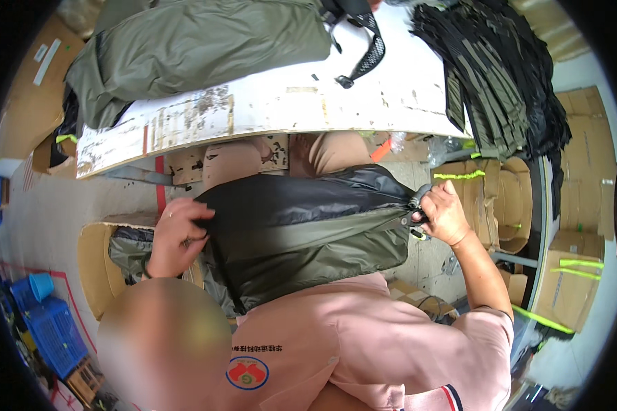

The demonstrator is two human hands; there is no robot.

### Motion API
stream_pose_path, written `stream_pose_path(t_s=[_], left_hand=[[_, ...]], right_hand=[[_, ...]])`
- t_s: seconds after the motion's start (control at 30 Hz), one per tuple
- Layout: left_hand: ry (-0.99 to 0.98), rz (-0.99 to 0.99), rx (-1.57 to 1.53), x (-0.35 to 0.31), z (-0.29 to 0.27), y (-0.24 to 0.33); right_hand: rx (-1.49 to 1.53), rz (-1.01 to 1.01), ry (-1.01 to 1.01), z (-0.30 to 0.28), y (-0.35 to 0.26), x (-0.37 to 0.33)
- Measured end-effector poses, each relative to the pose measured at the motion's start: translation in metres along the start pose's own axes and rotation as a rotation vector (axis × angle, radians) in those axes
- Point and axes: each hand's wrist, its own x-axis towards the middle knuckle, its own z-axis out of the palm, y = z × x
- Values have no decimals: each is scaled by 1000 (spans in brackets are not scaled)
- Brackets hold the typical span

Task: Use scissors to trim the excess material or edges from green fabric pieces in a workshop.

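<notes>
The left hand, at centre left of the frame, is closed on the left edge of a dark bag, with the fingers curled over the black fabric. The right hand, at centre right, is closed on the opposite end of the bag, gripping a bunched corner where a small buckle or clip shows. The bag hangs stretched between the two hands across the middle of the frame, over the person's lap and below the surface edge. Its upper part is black and its lower part is olive green, with a seam running diagonally between them.

A white, worn surface crosses the upper part of the frame. On it, at upper left, lies a larger olive-green bag, with a black strap trailing from it toward the upper centre. At upper right, a stack of black and olive straps lies on the surface and overhangs its right edge.

An open cardboard box stands at lower left, just beside the left hand, with more grey-green fabric inside it. Blue plastic crates stand at far lower left. Cardboard boxes bound with yellow-green bands stand at the right of the frame.
</notes>
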Motion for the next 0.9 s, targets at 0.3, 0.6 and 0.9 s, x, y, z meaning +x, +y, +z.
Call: stream_pose_path(t_s=[0.3,0.6,0.9], left_hand=[[-194,-55,-45,-20,6,29],[-107,-638,-666,-23,14,6],[169,-652,-1025,8,36,-15]], right_hand=[[50,21,21,17,-17,-40],[100,127,4,15,-11,-20],[279,228,-123,-13,-22,90]])
